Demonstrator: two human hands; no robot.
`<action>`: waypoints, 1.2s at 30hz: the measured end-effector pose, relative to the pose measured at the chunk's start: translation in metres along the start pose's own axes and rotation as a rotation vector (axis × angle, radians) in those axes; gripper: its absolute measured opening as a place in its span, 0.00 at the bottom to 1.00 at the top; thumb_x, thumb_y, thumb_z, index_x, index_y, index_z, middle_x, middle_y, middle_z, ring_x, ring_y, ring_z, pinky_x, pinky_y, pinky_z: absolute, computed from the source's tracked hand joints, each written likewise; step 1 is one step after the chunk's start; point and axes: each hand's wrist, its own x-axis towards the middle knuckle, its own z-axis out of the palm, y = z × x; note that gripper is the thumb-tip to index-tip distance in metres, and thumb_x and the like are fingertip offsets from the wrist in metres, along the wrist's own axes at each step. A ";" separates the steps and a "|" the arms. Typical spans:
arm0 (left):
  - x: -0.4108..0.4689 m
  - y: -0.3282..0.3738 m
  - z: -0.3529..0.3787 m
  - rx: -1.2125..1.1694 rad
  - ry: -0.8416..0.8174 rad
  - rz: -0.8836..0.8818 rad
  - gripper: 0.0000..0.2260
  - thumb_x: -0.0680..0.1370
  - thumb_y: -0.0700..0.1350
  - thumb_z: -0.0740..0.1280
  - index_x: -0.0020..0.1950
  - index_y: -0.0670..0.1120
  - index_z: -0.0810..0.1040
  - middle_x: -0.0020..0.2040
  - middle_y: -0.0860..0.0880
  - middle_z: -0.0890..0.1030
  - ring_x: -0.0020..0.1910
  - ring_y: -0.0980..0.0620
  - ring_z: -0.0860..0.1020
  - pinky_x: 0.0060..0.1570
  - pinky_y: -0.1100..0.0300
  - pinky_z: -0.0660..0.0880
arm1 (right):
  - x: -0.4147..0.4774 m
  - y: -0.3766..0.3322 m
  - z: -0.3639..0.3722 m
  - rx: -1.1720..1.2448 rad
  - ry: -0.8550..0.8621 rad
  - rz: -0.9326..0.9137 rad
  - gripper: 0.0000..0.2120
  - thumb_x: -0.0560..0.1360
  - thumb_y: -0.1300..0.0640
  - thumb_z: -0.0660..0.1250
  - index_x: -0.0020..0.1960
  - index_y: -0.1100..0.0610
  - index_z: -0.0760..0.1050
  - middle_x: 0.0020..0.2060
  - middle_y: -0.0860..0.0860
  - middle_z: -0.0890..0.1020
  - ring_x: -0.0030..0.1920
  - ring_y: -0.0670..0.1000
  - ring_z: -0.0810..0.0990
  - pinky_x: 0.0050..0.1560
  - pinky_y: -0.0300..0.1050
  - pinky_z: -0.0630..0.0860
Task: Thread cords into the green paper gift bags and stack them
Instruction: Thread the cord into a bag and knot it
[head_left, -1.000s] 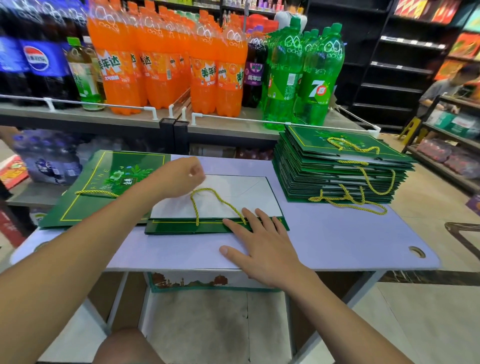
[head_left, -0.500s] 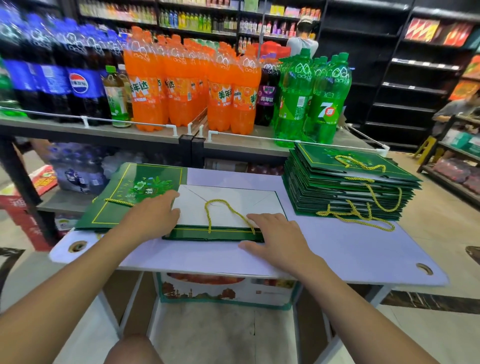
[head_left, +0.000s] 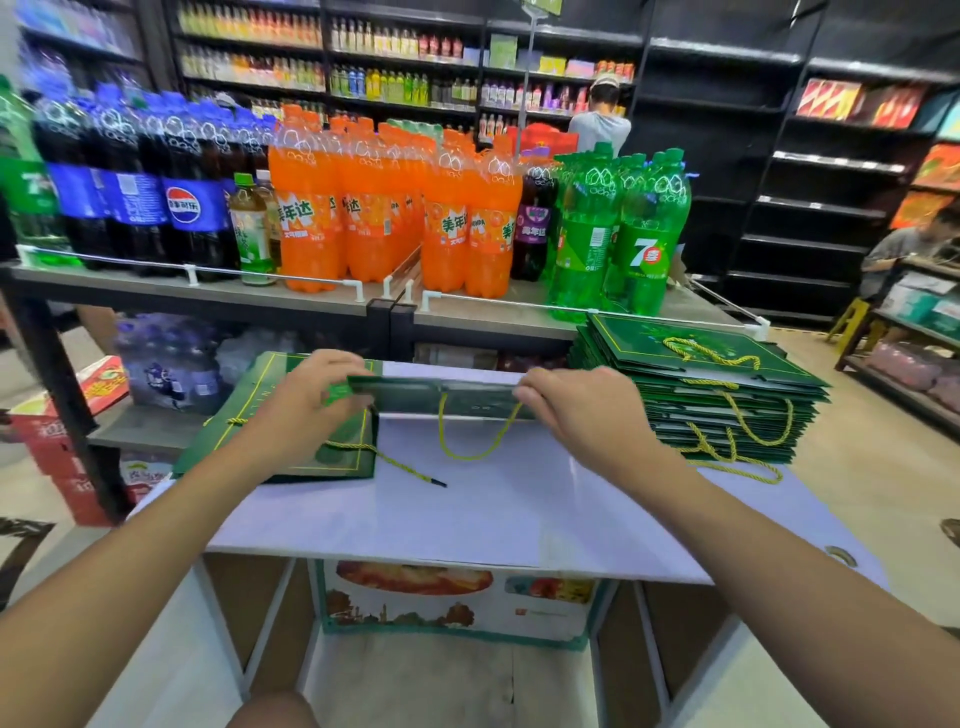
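My left hand (head_left: 311, 400) and right hand (head_left: 576, 410) each close a grip on one end of the green bag (head_left: 441, 397). It is no longer flat on the bench (head_left: 493, 519) but lifted, just left of the stack (head_left: 717, 395), cord (head_left: 469, 458) hanging. Stacking comes next, I judge.

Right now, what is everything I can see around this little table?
held gift bag: one, green, up above the table
cord loop: one, yellow, hanging from it
bag stack: one, green, table's right end
flat gift bag: one visible, green, table's left end
loose cord: one, yellow, beside the flat bag
table: one, pale, centre
orange soda bottles: several, shelf behind
7-Up bottles: several, green, shelf right
Pepsi bottles: several, dark, shelf left
left hand, right hand: two, gripping the held bag's ends
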 end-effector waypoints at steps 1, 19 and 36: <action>0.004 0.007 -0.001 -0.082 0.025 -0.060 0.18 0.80 0.44 0.72 0.51 0.72 0.80 0.55 0.66 0.80 0.56 0.58 0.80 0.55 0.54 0.76 | 0.011 0.005 -0.009 0.015 0.029 0.015 0.24 0.84 0.38 0.49 0.51 0.48 0.80 0.38 0.47 0.85 0.38 0.54 0.84 0.33 0.45 0.71; -0.010 0.008 0.057 -0.114 -0.005 -0.493 0.09 0.83 0.49 0.67 0.58 0.45 0.81 0.43 0.52 0.86 0.49 0.46 0.85 0.47 0.54 0.79 | 0.023 0.005 0.057 0.278 -0.515 0.320 0.23 0.83 0.36 0.55 0.46 0.51 0.79 0.43 0.50 0.82 0.48 0.57 0.80 0.45 0.49 0.74; -0.052 0.039 0.100 0.630 -0.524 -0.166 0.29 0.81 0.69 0.40 0.82 0.65 0.40 0.84 0.54 0.42 0.83 0.49 0.38 0.79 0.39 0.38 | -0.075 -0.051 0.038 0.301 -0.800 0.375 0.44 0.71 0.18 0.37 0.82 0.36 0.40 0.84 0.47 0.43 0.83 0.54 0.40 0.80 0.64 0.40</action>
